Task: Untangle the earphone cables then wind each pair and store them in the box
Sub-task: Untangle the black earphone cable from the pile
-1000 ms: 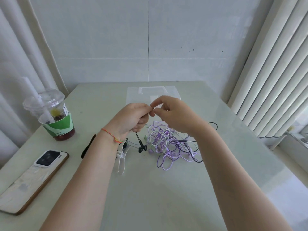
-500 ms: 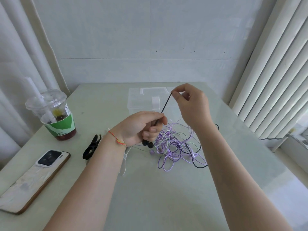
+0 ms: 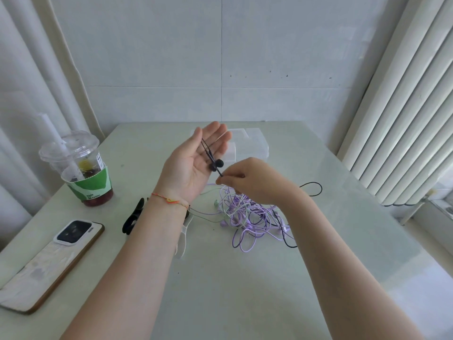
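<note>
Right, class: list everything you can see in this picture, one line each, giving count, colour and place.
black earphones: one pair, black, buds on the left palm
cable tangle: one, purple, white and black, table centre
storage box: one, clear, behind the hands
drink cup: one, clear with green sleeve, far left
phone: one, pale case, near left
black clip: one, by the left wrist
white clip: one, below the left wrist
left hand: palm up, open
right hand: pinches the black cable

Home: tiled wall [image 3: 220, 57], window blinds [image 3: 404, 106]
</note>
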`<state>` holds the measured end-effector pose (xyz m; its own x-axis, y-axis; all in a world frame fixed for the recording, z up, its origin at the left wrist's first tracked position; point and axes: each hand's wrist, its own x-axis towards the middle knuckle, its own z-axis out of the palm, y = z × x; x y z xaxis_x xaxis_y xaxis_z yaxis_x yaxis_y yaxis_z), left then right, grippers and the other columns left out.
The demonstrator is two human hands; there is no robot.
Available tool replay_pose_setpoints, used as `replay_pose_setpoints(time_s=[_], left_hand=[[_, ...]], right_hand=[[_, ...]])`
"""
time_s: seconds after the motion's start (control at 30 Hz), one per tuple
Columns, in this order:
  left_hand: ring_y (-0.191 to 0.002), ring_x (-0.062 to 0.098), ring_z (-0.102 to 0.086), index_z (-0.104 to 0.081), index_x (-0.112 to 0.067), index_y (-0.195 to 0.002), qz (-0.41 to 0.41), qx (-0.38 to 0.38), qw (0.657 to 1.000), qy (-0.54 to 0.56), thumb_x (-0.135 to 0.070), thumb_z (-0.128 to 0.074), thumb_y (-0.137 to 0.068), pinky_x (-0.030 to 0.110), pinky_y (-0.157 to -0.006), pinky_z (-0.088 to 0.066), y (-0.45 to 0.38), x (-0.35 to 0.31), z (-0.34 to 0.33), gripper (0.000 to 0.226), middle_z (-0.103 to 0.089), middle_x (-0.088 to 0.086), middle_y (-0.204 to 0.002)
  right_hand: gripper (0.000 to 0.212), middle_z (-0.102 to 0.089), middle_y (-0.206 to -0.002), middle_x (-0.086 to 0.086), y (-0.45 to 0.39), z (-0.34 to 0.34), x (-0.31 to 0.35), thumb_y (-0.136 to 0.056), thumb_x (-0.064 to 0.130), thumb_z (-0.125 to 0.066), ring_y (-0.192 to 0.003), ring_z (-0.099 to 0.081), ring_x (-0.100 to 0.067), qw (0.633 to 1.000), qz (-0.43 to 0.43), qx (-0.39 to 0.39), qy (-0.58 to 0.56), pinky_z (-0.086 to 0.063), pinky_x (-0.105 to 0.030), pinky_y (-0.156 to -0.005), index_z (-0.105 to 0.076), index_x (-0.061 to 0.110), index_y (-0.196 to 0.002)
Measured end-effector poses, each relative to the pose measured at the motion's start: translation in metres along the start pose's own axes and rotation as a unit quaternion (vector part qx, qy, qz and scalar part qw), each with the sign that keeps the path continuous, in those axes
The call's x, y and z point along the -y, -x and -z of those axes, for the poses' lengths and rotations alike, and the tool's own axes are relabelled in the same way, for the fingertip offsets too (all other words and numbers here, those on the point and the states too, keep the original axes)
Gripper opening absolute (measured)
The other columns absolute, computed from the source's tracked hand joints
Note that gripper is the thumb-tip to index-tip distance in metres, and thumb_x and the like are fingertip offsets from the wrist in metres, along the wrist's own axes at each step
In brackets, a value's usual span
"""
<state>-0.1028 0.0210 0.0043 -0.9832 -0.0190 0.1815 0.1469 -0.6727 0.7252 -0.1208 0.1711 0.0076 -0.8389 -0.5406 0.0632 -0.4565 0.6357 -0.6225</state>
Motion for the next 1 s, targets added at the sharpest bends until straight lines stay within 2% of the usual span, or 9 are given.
replay_pose_setpoints(time_s=[0.17,0.23,0.4,0.5,0.57,0.63,0.77,0.87,1.0], left_hand=[[-0.107,0.021,-0.067,-0.062,-0.007,-0.112,-0.047,-0.066,0.992,-0.094,-0.024,-0.040,-0.103,0.027,-0.093,-0.053,-0.005,0.011,0.009,0.030,-0.069,0.007,-0.112],[-0.107,0.020,-0.067,-0.061,-0.007,-0.115,-0.066,-0.080,0.987,-0.121,-0.022,-0.041,-0.103,0.027,-0.095,-0.052,-0.006,0.014,0.011,0.028,-0.068,0.007,-0.113],[-0.109,0.018,-0.067,-0.064,-0.008,-0.112,-0.088,-0.117,0.979,-0.145,-0.018,-0.047,-0.101,0.027,-0.098,-0.050,-0.005,0.021,0.011,0.023,-0.068,0.009,-0.113],[-0.099,0.018,-0.070,-0.068,-0.008,-0.105,-0.064,-0.122,0.972,-0.192,-0.016,-0.051,-0.100,0.026,-0.088,-0.054,-0.004,0.021,0.011,0.020,-0.071,0.012,-0.105],[-0.070,0.013,-0.069,-0.068,-0.003,-0.100,-0.028,-0.103,0.963,-0.246,-0.014,-0.048,-0.101,0.021,-0.063,-0.052,-0.002,0.019,0.011,0.023,-0.072,0.010,-0.086],[-0.050,0.016,-0.059,-0.066,-0.001,-0.095,0.011,-0.068,0.952,-0.297,-0.014,-0.045,-0.102,0.022,-0.050,-0.043,-0.001,0.018,0.011,0.026,-0.068,0.007,-0.067],[-0.055,0.026,-0.058,-0.064,-0.004,-0.087,0.052,-0.006,0.942,-0.331,-0.018,-0.042,-0.103,0.032,-0.060,-0.041,0.000,0.017,0.011,0.030,-0.063,0.011,-0.059],[-0.048,0.023,-0.051,-0.063,-0.002,-0.086,0.096,0.042,0.931,-0.350,-0.022,-0.038,-0.104,0.034,-0.065,-0.044,0.002,0.017,0.009,0.036,-0.051,0.007,-0.054],[-0.045,0.016,-0.036,-0.062,-0.004,-0.084,0.163,0.094,0.936,-0.298,-0.031,-0.034,-0.105,0.033,-0.064,-0.051,0.005,0.017,0.005,0.044,-0.035,0.001,-0.055]], right_hand=[[0.027,-0.057,-0.060,0.003,0.007,0.002,0.010,-0.094,0.029,-0.059,-0.038,-0.042,-0.003,0.998,0.006,0.057,0.018,-0.037,-0.014,-0.047,-0.071,0.005,-0.092],[0.024,-0.055,-0.059,0.003,0.009,0.004,0.012,-0.093,0.029,-0.060,-0.044,-0.044,-0.006,0.998,0.009,0.059,0.015,-0.041,-0.016,-0.051,-0.072,0.008,-0.094],[0.021,-0.051,-0.057,0.011,0.014,0.005,0.019,-0.094,0.030,-0.059,-0.042,-0.045,0.003,0.996,0.023,0.080,0.037,-0.034,-0.007,-0.045,-0.074,0.017,-0.101],[0.019,-0.049,-0.057,0.013,0.014,0.005,0.020,-0.094,0.030,-0.059,-0.045,-0.045,0.002,0.997,0.027,0.053,0.052,-0.033,-0.011,-0.046,-0.074,0.019,-0.099],[0.017,-0.047,-0.057,0.011,0.013,0.008,0.019,-0.092,0.027,-0.059,-0.047,-0.043,-0.002,0.998,0.027,0.009,0.055,-0.031,-0.015,-0.047,-0.074,0.019,-0.091],[0.016,-0.045,-0.058,0.009,0.013,0.012,0.015,-0.090,0.027,-0.060,-0.049,-0.041,-0.005,0.997,0.016,-0.049,0.049,-0.030,-0.022,-0.050,-0.072,0.019,-0.084],[0.019,-0.041,-0.057,0.009,0.010,0.021,0.008,-0.089,0.035,-0.063,-0.053,-0.039,-0.004,0.991,0.008,-0.128,0.031,-0.027,-0.016,-0.049,-0.065,0.019,-0.079],[0.015,-0.042,-0.057,0.010,0.008,0.025,0.005,-0.088,0.029,-0.065,-0.054,-0.040,-0.005,0.987,0.013,-0.158,0.017,-0.029,-0.019,-0.052,-0.064,0.016,-0.081],[0.011,-0.047,-0.062,0.008,0.005,0.024,0.001,-0.092,0.024,-0.060,-0.057,-0.041,-0.006,0.984,0.013,-0.176,-0.002,-0.032,-0.021,-0.054,-0.064,0.015,-0.087]])
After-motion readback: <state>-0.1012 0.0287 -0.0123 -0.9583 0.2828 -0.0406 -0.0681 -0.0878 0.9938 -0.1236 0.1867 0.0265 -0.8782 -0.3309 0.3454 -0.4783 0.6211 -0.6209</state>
